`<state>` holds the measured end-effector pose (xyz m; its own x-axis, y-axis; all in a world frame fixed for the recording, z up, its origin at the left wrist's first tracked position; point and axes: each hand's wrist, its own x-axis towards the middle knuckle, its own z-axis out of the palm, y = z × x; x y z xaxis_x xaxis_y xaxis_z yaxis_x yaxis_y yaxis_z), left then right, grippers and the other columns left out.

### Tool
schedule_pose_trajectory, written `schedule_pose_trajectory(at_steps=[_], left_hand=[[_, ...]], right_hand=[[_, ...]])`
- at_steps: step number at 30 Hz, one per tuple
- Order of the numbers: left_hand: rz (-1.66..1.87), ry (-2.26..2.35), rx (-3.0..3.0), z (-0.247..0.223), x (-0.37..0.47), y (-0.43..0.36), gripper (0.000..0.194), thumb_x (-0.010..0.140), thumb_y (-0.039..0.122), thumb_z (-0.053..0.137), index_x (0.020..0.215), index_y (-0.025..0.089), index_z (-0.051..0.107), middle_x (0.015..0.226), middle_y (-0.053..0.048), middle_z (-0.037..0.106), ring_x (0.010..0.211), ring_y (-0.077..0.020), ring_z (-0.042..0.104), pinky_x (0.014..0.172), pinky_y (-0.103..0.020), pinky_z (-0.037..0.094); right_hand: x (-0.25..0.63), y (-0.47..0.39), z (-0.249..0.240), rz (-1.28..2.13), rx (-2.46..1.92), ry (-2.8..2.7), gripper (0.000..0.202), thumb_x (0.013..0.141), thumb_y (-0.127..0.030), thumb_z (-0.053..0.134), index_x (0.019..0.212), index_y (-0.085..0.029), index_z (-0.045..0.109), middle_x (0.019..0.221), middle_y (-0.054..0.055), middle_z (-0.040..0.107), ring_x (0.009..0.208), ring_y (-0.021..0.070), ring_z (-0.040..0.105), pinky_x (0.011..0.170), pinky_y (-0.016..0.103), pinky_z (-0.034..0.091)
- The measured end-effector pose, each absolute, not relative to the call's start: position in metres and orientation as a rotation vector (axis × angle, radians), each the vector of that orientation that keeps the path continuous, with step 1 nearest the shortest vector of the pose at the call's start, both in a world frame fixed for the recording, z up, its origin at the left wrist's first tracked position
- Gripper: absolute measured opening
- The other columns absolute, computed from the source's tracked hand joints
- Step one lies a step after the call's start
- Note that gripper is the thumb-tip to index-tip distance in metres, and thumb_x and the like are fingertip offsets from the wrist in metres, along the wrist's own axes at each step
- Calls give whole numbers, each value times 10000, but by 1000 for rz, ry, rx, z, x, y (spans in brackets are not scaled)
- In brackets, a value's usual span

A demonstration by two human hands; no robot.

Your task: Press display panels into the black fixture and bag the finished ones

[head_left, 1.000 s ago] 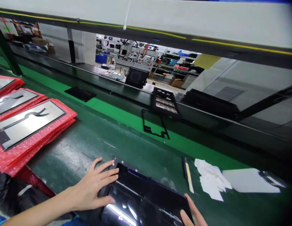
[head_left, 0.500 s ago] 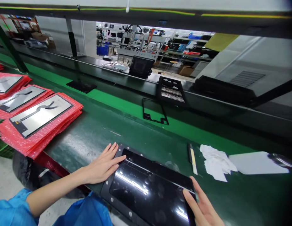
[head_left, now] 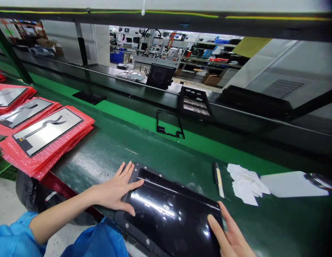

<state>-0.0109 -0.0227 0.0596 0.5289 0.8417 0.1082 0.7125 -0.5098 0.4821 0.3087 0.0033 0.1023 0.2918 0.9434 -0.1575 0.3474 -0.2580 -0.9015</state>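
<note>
A glossy black screen panel (head_left: 171, 210) lies in a dark base plate (head_left: 120, 217) with pale round dots along its border. My left hand (head_left: 116, 192) rests flat at the left end, fingers spread, with its index finger and thumb on the panel. At the right end, my right hand (head_left: 230, 232) grips the panel's edge, thumb on top and a finger along the far side. The panel looks slightly raised there, but I cannot tell how far. Bright light streaks and bubble-like spots show on its surface.
Red bubble-wrap sleeves (head_left: 75, 132) carry screens with ribbon cables at left. A cutter knife (head_left: 219, 180), crumpled white paper (head_left: 245, 182) and a white sheet (head_left: 291, 185) lie at right. A black frame (head_left: 170, 135) and dark panel (head_left: 89, 97) sit on the green belt (head_left: 123, 115).
My left thumb has spread away from the fingers onto the panel. On the green belt, the black frame and the dark panel have shifted left. My right hand keeps its grip.
</note>
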Motion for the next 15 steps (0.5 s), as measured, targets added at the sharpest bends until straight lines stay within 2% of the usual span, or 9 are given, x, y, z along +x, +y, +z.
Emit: schedule_pose_trajectory(at_steps=[2,5,8,12,15], left_hand=[[424,1271,2399,60,-11,-21,969,842,625,639,1574,267,115,1585,-175,-206,1448,-444,-141,1130,-718,97],[296,1326,2390,61,-8,-19,1000,829,627,651,1575,240,110,1577,-234,-168,1435,-454,-151,1108,-742,90],[194,1388,2387,65,-3,-19,1013,803,621,684,1569,243,140,1587,-265,-80,1440,-450,-127,1089,-758,102],[153,1469,2432,64,1,-24,1016,768,591,740,1558,298,172,1602,-246,13,1463,-437,-55,1076,-760,142],[169,1531,2514,53,-1,-26,969,787,539,746,1552,335,188,1617,-207,43,1476,-429,4,1090,-735,172]], right_hand=[[312,3,99,971,-1800,-1150,828,795,-646,642,1483,-239,425,1382,43,586,1322,327,482,1109,425,413],[324,6,84,1099,-1797,-1141,891,786,-690,622,1497,-213,375,1074,63,733,1007,302,685,920,388,559],[342,13,64,994,-1810,-1299,864,788,-720,584,1449,-183,433,947,68,714,815,267,678,772,366,574],[366,21,52,560,-1683,-1759,582,886,-636,485,1191,-171,655,941,91,638,887,272,622,830,424,519],[381,23,53,397,-1539,-1956,405,959,-496,452,1125,-209,685,898,72,611,891,250,610,821,422,523]])
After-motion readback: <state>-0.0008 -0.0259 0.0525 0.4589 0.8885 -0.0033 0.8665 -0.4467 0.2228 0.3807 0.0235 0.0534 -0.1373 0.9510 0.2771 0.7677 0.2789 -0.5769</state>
